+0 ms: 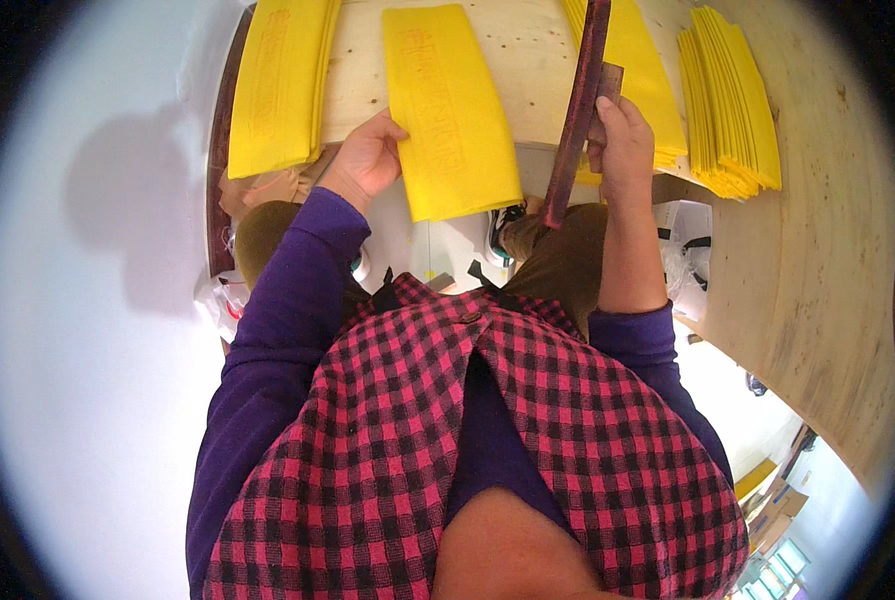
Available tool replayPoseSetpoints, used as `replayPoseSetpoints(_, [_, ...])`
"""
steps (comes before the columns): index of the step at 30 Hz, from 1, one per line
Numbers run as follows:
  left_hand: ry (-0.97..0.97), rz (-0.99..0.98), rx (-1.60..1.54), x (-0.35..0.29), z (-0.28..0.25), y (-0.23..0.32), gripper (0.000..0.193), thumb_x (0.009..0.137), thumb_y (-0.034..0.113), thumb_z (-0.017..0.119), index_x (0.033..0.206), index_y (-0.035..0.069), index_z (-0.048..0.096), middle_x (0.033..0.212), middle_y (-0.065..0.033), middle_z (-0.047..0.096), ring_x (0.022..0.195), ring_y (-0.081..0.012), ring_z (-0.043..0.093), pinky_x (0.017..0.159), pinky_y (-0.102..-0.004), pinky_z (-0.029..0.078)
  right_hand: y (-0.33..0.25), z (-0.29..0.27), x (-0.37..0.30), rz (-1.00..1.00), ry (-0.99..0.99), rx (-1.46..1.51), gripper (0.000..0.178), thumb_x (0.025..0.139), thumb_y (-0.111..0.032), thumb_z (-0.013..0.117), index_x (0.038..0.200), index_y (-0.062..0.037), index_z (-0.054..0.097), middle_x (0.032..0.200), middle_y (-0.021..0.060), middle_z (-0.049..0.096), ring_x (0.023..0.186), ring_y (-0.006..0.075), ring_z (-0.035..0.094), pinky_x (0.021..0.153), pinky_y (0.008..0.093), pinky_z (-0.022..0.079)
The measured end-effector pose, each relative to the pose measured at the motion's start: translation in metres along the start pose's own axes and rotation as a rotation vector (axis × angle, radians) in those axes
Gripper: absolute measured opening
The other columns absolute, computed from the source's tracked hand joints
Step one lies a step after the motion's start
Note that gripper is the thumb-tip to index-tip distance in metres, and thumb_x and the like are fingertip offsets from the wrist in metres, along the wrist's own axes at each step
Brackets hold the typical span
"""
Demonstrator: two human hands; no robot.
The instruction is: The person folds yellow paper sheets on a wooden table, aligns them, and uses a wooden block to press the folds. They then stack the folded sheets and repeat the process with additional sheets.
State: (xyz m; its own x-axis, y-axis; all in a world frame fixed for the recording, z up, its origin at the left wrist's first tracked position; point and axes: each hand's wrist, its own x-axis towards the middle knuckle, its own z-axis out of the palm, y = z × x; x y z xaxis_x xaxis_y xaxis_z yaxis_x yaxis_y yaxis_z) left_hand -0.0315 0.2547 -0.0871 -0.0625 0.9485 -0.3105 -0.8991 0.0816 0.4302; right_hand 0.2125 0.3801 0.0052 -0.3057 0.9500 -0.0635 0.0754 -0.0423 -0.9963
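Note:
My left hand point(370, 152) pinches the left edge of a folded yellow cloth piece point(453, 120), which bears faint red printing along its face. The cloth's near end hangs past the table's front edge, over my lap. Upright in my right hand point(624, 145) is a long hand stamp point(576, 120), a narrow dark red bar stained with ink. Fingers and thumb close around the block-like handle point(611, 80) at its back. The stamp is held apart from the cloth, to its right. Its top end runs out of the picture.
More printed yellow cloth point(280, 90) lies in a stack at the left. At the right are a partly hidden yellow stack point(643, 70) and a fanned pile of folded yellow pieces point(730, 105). The wooden table point(818, 220) bends round my right side. A white wall point(98, 380) stands left.

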Motion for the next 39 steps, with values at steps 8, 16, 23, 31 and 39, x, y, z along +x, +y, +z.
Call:
replayPoseSetpoints(8, [-0.062, 0.019, 0.046, 0.001, -0.004, -0.001, 0.046, 0.074, -0.007, 0.044, 0.120, -0.001, 0.043, 0.117, -0.0123, 0.054, 0.106, -0.0238, 0.055, 0.095, -0.0358, 0.043, -0.003, -0.005, -0.001, -0.013, 0.014, 0.000, 0.022, 0.086, -0.026, 0.054, 0.083, -0.0040, 0.056, 0.058, 0.0005, 0.050, 0.041, 0.0075, 0.043, 0.035, 0.0210, 0.033])
replayPoseSetpoints(16, [-0.057, -0.013, 0.061, 0.000, -0.009, -0.002, 0.040, 0.084, 0.006, 0.054, 0.122, 0.001, 0.043, 0.118, -0.0125, 0.054, 0.107, -0.0252, 0.055, 0.095, -0.0393, 0.043, -0.001, -0.009, 0.000, -0.019, 0.018, -0.008, 0.022, 0.085, -0.025, 0.054, 0.083, -0.0039, 0.055, 0.059, 0.0010, 0.051, 0.041, 0.0080, 0.042, 0.034, 0.0217, 0.032])
replayPoseSetpoints(23, [0.170, -0.090, -0.021, -0.004, -0.002, -0.003, 0.036, 0.088, 0.016, 0.052, 0.121, 0.001, 0.045, 0.116, -0.0130, 0.055, 0.104, -0.0252, 0.055, 0.091, -0.0375, 0.045, -0.007, -0.009, -0.003, 0.004, 0.029, -0.025, 0.022, 0.085, -0.025, 0.054, 0.082, -0.0038, 0.054, 0.059, 0.0014, 0.050, 0.040, 0.0082, 0.042, 0.034, 0.0220, 0.032])
replayPoseSetpoints(31, [0.176, -0.035, 0.255, 0.007, -0.003, -0.009, 0.030, 0.088, 0.011, 0.053, 0.114, -0.002, 0.048, 0.109, -0.0146, 0.058, 0.096, -0.0251, 0.059, 0.082, -0.0354, 0.050, -0.005, -0.008, -0.003, -0.013, 0.010, 0.010, 0.022, 0.085, -0.026, 0.054, 0.082, -0.0044, 0.054, 0.057, -0.0003, 0.047, 0.040, 0.0078, 0.040, 0.034, 0.0220, 0.031])
replayPoseSetpoints(39, [0.246, 0.204, 0.626, 0.013, 0.018, -0.010, 0.041, 0.075, -0.010, 0.054, 0.114, -0.005, 0.045, 0.103, -0.0153, 0.059, 0.089, -0.0237, 0.061, 0.076, -0.0320, 0.051, -0.011, -0.005, -0.008, 0.014, 0.055, -0.020, 0.019, 0.087, -0.025, 0.052, 0.081, -0.0071, 0.052, 0.055, -0.0042, 0.040, 0.038, 0.0051, 0.034, 0.032, 0.0198, 0.028])
